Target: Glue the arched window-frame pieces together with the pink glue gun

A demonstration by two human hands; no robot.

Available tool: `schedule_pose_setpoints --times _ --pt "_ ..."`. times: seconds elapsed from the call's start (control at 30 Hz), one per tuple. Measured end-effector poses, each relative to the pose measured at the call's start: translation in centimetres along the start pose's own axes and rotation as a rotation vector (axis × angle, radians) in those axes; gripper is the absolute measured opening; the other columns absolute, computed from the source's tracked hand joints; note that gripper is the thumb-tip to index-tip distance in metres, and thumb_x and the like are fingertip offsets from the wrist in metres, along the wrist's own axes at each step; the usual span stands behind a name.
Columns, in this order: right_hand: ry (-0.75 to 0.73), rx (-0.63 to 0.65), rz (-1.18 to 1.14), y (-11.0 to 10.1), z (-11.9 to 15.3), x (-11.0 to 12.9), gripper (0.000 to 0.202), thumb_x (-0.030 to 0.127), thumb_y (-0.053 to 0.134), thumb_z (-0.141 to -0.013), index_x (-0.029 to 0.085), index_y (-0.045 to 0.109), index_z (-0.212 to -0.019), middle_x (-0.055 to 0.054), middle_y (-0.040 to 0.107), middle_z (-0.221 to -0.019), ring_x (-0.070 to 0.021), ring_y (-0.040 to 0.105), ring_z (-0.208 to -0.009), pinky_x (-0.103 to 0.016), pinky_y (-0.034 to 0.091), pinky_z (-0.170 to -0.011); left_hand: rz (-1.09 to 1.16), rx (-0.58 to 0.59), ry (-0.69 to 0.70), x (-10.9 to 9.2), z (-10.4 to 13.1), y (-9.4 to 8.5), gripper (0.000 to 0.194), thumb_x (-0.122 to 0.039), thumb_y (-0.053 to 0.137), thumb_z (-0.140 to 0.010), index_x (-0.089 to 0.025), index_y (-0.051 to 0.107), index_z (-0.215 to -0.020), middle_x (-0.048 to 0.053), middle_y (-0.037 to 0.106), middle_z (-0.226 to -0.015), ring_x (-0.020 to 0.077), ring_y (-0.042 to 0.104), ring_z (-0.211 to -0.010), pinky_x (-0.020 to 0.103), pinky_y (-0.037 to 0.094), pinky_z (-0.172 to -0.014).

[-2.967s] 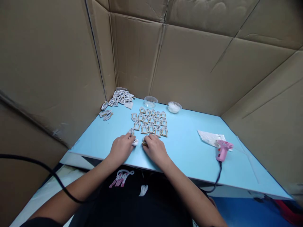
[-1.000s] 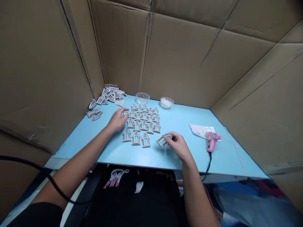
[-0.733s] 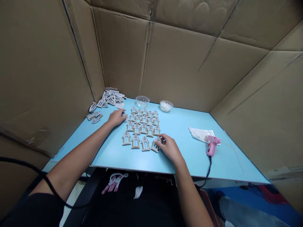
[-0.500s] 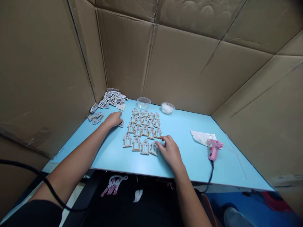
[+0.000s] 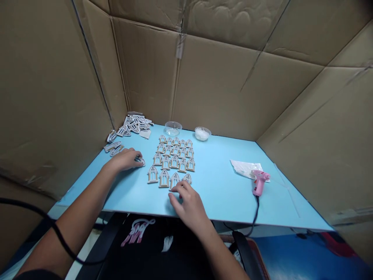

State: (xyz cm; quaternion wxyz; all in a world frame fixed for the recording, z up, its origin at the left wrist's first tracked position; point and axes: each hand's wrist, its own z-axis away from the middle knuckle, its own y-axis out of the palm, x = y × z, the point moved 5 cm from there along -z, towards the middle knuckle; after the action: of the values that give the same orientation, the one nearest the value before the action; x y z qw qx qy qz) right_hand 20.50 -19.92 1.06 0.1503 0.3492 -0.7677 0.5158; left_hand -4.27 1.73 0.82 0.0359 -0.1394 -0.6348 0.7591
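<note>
Left of the rows, my left hand (image 5: 128,158) is closed on a small arched window piece (image 5: 141,160), held at the table surface and partly hidden by the fingers. My right hand (image 5: 189,203) hovers by the front row, thumb and fingers apart, with nothing visible in it. It covers part of the last arched window piece (image 5: 187,178) there, and its fingertips are close to the piece beside it (image 5: 175,180). Several rows of matching white and tan arched pieces (image 5: 174,161) lie flat in the middle of the table.
A heap of arched pieces (image 5: 135,123) lies in the far left corner, with a few more (image 5: 113,147) nearer. Two clear bowls (image 5: 173,128) (image 5: 203,133) stand at the back, one holding white material. A pink glue gun (image 5: 259,182) rests by a plastic packet (image 5: 244,168). Cardboard walls (image 5: 221,85) enclose the table.
My left hand has drawn back toward me and now grips the arched window piece it was beside. The right hand has moved left and nearer the table's front edge. The view has shifted slightly.
</note>
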Motion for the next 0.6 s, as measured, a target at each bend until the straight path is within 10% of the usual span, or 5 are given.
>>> schedule_pose_setpoints --times 0.17,0.37,0.6 --pt "-0.010 0.020 -0.071 0.0 1.1 1.3 0.014 0.028 0.058 -0.101 0.022 0.071 -0.100 -0.007 0.071 -0.099 -0.0197 0.069 -0.084 -0.031 0.054 -0.074 0.182 -0.088 0.050 -1.7 5.1 -0.1 0.032 -0.055 0.068 -0.081 -0.023 0.065 -0.085 0.013 0.072 -0.095 0.0396 0.068 -0.100 0.045 0.054 -0.086" --pt "0.172 0.003 -0.294 0.2 0.5 0.3 0.031 0.039 0.071 -0.091 0.023 0.061 -0.116 -0.003 0.072 -0.096 -0.0170 0.065 -0.072 -0.031 0.052 -0.067 0.577 -0.003 0.444 -12.6 11.8 0.8 0.038 -0.056 0.043 -0.100 -0.025 0.066 -0.100 0.005 0.071 -0.109 0.0228 0.066 -0.103 0.032 0.053 -0.091" --pt "0.373 -0.176 -0.529 -4.0 0.9 -4.6 0.036 0.045 0.073 -0.085 0.024 0.058 -0.109 -0.004 0.072 -0.092 -0.0186 0.070 -0.080 -0.029 0.053 -0.068 1.012 0.060 0.584 -18.6 12.2 2.4 0.029 -0.047 0.064 -0.095 -0.022 0.073 -0.107 0.009 0.070 -0.110 0.0255 0.067 -0.104 0.037 0.057 -0.088"
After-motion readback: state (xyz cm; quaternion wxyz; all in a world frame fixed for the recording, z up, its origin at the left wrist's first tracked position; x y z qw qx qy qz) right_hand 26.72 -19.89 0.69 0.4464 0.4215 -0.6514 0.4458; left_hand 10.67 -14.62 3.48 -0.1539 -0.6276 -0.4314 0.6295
